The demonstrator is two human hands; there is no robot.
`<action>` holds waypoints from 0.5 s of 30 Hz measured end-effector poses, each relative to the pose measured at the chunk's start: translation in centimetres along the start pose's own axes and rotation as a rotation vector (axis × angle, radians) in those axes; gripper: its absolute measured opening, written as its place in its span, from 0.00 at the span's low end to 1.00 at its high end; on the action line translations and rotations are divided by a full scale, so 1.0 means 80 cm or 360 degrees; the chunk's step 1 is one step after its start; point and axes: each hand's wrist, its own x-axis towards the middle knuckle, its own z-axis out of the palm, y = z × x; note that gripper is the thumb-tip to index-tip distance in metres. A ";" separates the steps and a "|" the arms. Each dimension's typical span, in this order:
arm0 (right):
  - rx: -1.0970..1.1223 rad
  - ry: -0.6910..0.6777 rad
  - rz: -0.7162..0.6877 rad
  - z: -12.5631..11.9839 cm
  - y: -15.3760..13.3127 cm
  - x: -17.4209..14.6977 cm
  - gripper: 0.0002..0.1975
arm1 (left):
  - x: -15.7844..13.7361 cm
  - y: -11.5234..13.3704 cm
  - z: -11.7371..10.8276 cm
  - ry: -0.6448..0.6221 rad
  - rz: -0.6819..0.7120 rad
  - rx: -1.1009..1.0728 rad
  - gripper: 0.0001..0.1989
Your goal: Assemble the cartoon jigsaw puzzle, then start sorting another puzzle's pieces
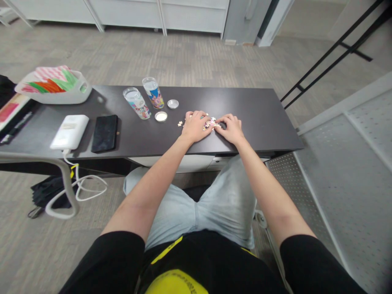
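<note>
1. On the desk (260, 118), a near cup (137, 104) and a far cup (154, 94) are set beside two lids (161, 116).
2. Left of the hands, a stray piece (180, 123) is best kept clear of the wrist.
3. The left hand (196, 126) is arched, fingers loosely spread; whether anything is gripped cannot be told.
4. Between the hands, small puzzle pieces (212, 121) are clustered; light fingertip pressure is advised, lest any be flicked away.
5. The right hand (232, 128) is curled narrowly at the cluster; a pinched piece cannot be made out.
</note>
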 end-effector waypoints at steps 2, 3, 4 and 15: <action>0.0029 -0.0024 0.0033 -0.001 0.000 0.004 0.14 | 0.001 0.001 0.001 0.0010 -0.0016 -0.0007 0.18; 0.0042 -0.0030 0.0043 -0.001 0.000 0.005 0.14 | 0.001 0.001 0.002 0.0013 -0.0023 -0.0011 0.18; 0.0051 -0.0033 0.0047 -0.002 0.001 0.006 0.14 | 0.001 0.000 0.002 0.0013 -0.0029 -0.0017 0.18; 0.0169 -0.0061 -0.0033 -0.006 0.005 0.005 0.18 | 0.001 -0.003 -0.004 -0.0001 -0.0015 -0.0125 0.08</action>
